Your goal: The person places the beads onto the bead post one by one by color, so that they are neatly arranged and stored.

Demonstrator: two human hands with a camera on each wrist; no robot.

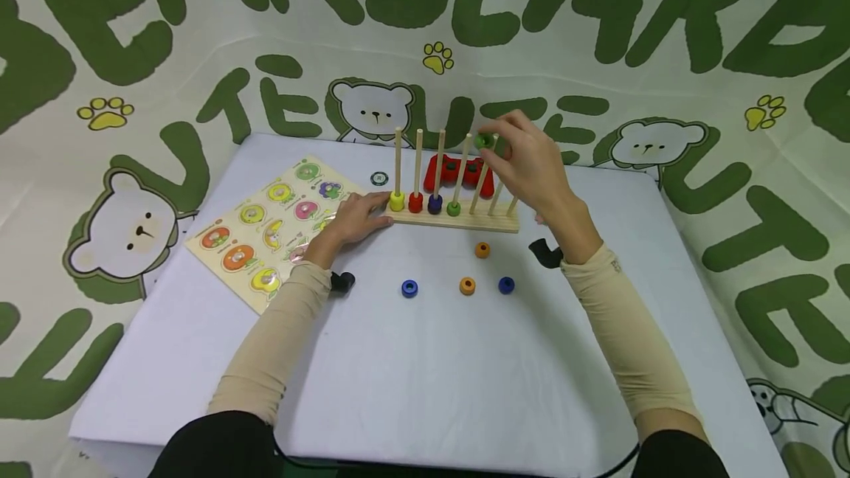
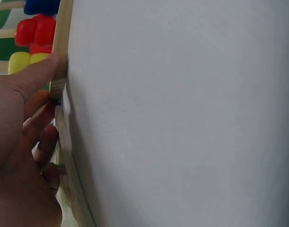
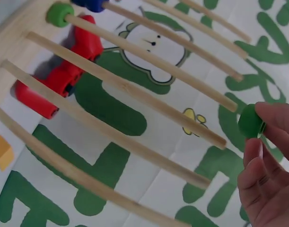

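A wooden peg rack (image 1: 465, 220) stands mid-table with several upright pegs. At the feet of its left pegs sit a yellow ring (image 1: 397, 201), a red ring (image 1: 415, 203), a dark blue ring (image 1: 434, 204) and a green ring (image 1: 454, 208). My right hand (image 1: 496, 143) pinches another green ring (image 1: 484, 141) at the tops of the pegs on the right; in the right wrist view this ring (image 3: 251, 121) hangs just off a peg tip, in my right hand (image 3: 260, 137). My left hand (image 1: 372, 209) grips the rack's left end (image 2: 57, 86), thumb (image 2: 38, 71) on its front edge.
Two orange rings (image 1: 482, 249) (image 1: 468, 285) and two blue rings (image 1: 409, 288) (image 1: 506, 285) lie loose in front of the rack. A red toy (image 1: 458, 172) sits behind it. A fruit puzzle board (image 1: 262, 231) lies at the left, a small dark disc (image 1: 379, 178) beside it.
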